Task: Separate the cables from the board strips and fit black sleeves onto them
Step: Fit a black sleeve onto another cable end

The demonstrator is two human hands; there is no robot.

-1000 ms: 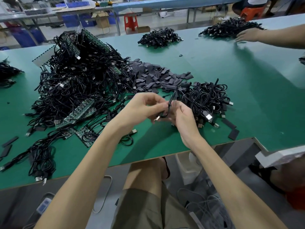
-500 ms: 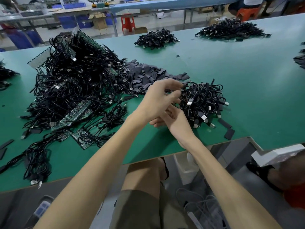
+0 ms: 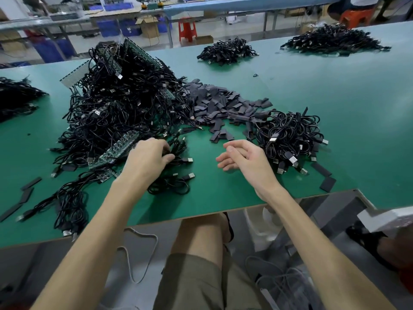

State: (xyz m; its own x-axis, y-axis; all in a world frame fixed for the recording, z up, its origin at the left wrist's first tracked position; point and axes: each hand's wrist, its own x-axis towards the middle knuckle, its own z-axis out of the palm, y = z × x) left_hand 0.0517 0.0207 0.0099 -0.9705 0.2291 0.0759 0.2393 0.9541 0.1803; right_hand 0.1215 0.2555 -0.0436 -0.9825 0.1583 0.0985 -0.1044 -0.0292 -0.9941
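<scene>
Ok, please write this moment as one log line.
left hand: grips cables | right hand: open, empty, over table | sleeve pile: untouched

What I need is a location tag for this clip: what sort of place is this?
Probably an electronics assembly workshop: heaps of black cables tangled with green board strips on a long green table, a pile of black sleeves beside them, and more workbenches and blue bins behind.

The left hand (image 3: 145,159) hides its fingertips among loose cables (image 3: 169,186) — grip unclear. At the frame's left edge a cable pile (image 3: 15,97) is cut off; board strips (image 3: 120,146) lie mostly buried.
</scene>
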